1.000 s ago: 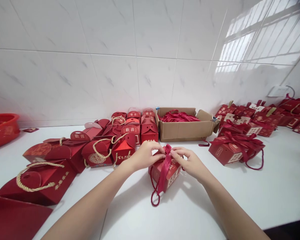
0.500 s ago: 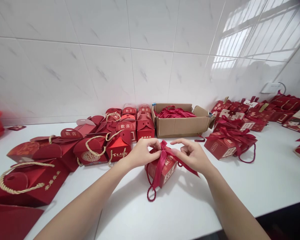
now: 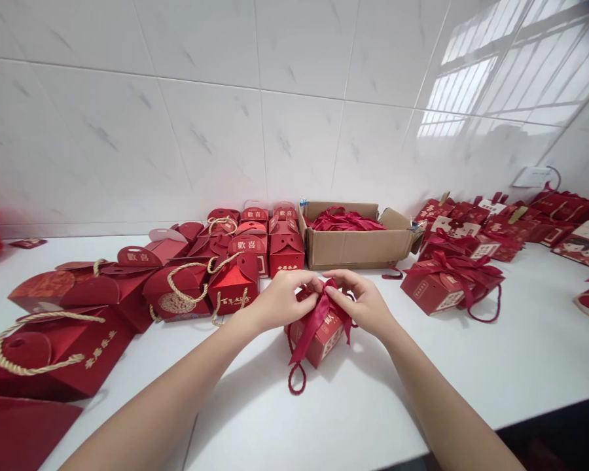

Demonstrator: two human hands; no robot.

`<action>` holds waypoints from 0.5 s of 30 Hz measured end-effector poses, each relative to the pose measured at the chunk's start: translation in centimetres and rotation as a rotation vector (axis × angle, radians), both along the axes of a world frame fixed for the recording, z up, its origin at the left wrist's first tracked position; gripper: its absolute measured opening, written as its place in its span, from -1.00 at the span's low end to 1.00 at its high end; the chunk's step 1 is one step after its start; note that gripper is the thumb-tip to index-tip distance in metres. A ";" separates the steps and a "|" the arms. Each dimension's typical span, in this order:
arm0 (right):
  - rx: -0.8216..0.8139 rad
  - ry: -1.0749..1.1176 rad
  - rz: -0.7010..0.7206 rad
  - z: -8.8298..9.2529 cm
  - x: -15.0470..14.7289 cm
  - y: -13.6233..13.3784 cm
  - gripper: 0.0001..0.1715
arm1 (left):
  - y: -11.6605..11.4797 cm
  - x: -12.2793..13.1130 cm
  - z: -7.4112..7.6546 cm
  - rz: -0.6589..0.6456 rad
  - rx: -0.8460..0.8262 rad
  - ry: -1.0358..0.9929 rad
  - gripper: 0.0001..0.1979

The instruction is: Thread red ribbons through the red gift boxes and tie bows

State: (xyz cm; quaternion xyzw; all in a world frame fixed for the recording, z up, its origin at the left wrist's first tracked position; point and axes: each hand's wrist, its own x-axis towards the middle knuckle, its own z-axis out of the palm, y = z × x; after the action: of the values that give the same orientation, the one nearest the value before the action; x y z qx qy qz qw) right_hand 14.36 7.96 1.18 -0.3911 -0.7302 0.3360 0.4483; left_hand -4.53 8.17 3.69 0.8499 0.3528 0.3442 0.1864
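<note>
At the lower centre of the frame, the red box looks light and easily creased, so its soft, probably slippery ribbon seems best taken at the gathered top, where left hand and right hand pinch it in a narrow grip.

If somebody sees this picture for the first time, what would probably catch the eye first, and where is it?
Probably the left hand and right hand, which meet in the middle at a red ribbon on top of a small red box. Just behind stands an open cardboard box with a heap of red ribbons. To the left crowd many red boxes, some of them rope-handled.
</note>
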 end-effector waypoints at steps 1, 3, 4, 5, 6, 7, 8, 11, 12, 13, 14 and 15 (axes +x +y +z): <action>0.038 -0.011 0.002 -0.1 -0.1 -0.1 -0.74 | 0.0 0.0 -0.1 0.014 0.057 0.026 -0.89; 0.120 -0.045 0.018 -0.1 -0.1 -0.2 -0.80 | 0.0 -0.1 -0.2 0.040 0.163 0.081 -0.88; 0.155 -0.063 0.026 -0.1 -0.1 -0.2 -0.80 | 0.1 -0.1 -0.3 0.046 0.200 0.107 -0.88; 0.181 -0.077 0.030 -0.1 0.0 -0.3 -0.80 | 0.1 -0.2 -0.3 0.049 0.223 0.126 -0.88; 0.196 -0.090 0.033 -0.1 0.0 -0.3 -0.80 | 0.1 -0.2 -0.3 0.051 0.237 0.140 -0.88; 0.204 -0.100 0.032 -0.2 0.1 -0.3 -0.80 | 0.1 -0.3 -0.2 0.056 0.244 0.150 -0.89; 0.212 -0.110 0.033 -0.2 0.2 -0.3 -0.80 | 0.1 -0.4 -0.2 0.063 0.250 0.155 -0.89; 0.256 -0.143 0.049 -0.4 0.4 -0.3 -0.74 | 0.2 -0.5 0.0 0.080 0.282 0.163 -0.88; 0.276 -0.157 0.057 -0.5 0.5 -0.2 -0.71 | 0.2 -0.6 0.0 0.078 0.297 0.167 -0.85; 0.296 -0.172 0.061 -0.6 0.6 -0.1 -0.68 | 0.3 -0.6 0.0 0.072 0.310 0.173 -0.83; 0.316 -0.183 0.063 -0.7 0.6 -0.1 -0.66 | 0.3 -0.6 0.0 0.065 0.315 0.183 -0.81; 0.337 -0.192 0.065 -0.8 0.6 0.0 -0.65 | 0.3 -0.6 0.1 0.061 0.309 0.192 -0.80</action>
State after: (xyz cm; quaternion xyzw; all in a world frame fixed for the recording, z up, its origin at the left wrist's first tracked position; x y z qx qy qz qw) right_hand 15.00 7.92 0.35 -0.3171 -0.8278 0.1845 0.4245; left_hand -5.15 8.47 3.74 0.8864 0.3375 0.3169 0.0084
